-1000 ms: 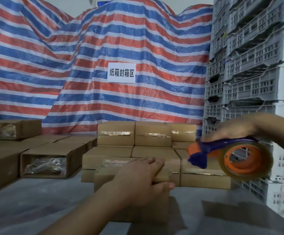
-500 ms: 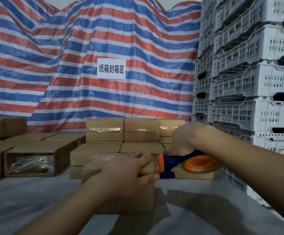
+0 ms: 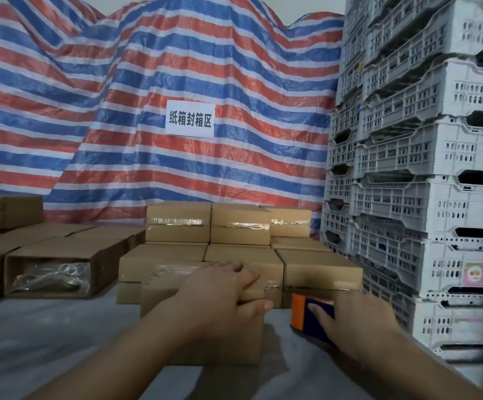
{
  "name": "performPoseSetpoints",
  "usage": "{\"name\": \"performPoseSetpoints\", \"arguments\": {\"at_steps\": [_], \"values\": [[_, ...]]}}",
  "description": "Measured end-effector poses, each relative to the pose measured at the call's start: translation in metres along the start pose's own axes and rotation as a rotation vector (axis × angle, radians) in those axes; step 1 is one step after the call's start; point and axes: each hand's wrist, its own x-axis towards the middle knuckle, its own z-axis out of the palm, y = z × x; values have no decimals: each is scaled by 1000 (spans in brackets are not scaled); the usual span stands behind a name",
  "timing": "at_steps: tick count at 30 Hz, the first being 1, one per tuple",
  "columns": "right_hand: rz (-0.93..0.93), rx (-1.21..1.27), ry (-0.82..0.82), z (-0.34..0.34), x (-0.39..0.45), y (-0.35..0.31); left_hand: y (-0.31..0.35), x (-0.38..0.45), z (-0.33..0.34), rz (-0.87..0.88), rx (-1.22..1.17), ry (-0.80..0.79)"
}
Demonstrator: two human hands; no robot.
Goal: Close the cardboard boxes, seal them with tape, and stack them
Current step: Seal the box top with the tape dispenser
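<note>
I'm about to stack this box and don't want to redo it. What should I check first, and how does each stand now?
1. Left hand steadying the box: ok.
2. Right hand gripping the tape dispenser: ok.
3. Tape cut free of the box: cannot tell.
4. Top seam fully taped: cannot tell, hand covers it.
5. Sealed stack behind offers a flat top: ok.
</note>
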Motion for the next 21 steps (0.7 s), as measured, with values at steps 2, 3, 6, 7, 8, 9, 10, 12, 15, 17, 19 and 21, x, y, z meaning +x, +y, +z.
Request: {"name": "performPoseSetpoints", "arguments": {"at_steps": [2,3,6,7,8,9,10,12,15,17,19,21], "values": [[11,15,-51,3,-4,-2,-1,0,1,8,1,17],[6,15,-94,1,-4,-3,-2,0,1,10,2,22],[-11,-6,-159,-22,-2,-9,-3,1,3,15,-5,25],[-8,47,-131,-33,1,-11,-3,1,3,17,-8,27],[-17,144,-73,-43,6,-14,-3,2,4,19,-7,28],[-42,291,-7,-55,10,-18,-3,2,4,20,-2,30],[-68,497,29,-67,20,-27,-3,3,4,21,3,29],[-76,971,-40,-82,41,-50,-3,2,4,24,8,25],[-28,1405,-271,-84,65,-86,-3,2,2,39,6,41],[-33,1522,-377,-74,65,-105,-2,1,1,49,-2,54],[40,1637,-459,-61,61,-116,-2,1,1,43,-2,61],[90,1711,-458,-46,57,-124,-2,1,4,11,-11,83]]}}
